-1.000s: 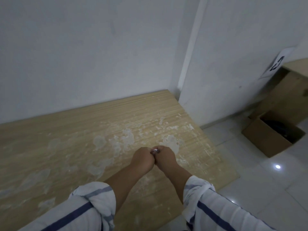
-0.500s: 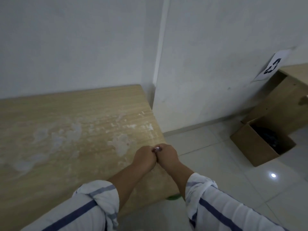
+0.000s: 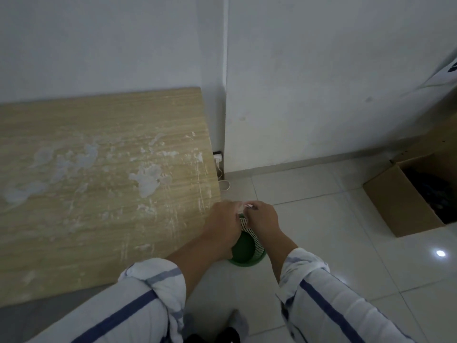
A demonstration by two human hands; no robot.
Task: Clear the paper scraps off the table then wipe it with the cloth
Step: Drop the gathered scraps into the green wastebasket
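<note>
Head view: both hands are held together just past the table's (image 3: 99, 169) right edge, directly above a green wastebasket (image 3: 247, 246) standing on the floor tiles. The left hand (image 3: 223, 224) and right hand (image 3: 262, 217) are closed, knuckles nearly touching, and together pinch a small pale bundle of paper scraps (image 3: 244, 206) that peeps out between the fingertips. The risk, as I judge it, is in the letting go: the scraps are light, the basket mouth is largely hidden under the wrists, and if the fingers part unevenly, bits may drift past the rim onto the tiles or cling to the skin. The basket's slotted wall and dark green bottom show between the forearms; I can make out nothing lying in it. A brown cardboard box (image 3: 405, 201) stands open well apart at the right, with something dark inside that cannot be identified. The tabletop carries pale smears near its right edge; no cloth is in sight.
</note>
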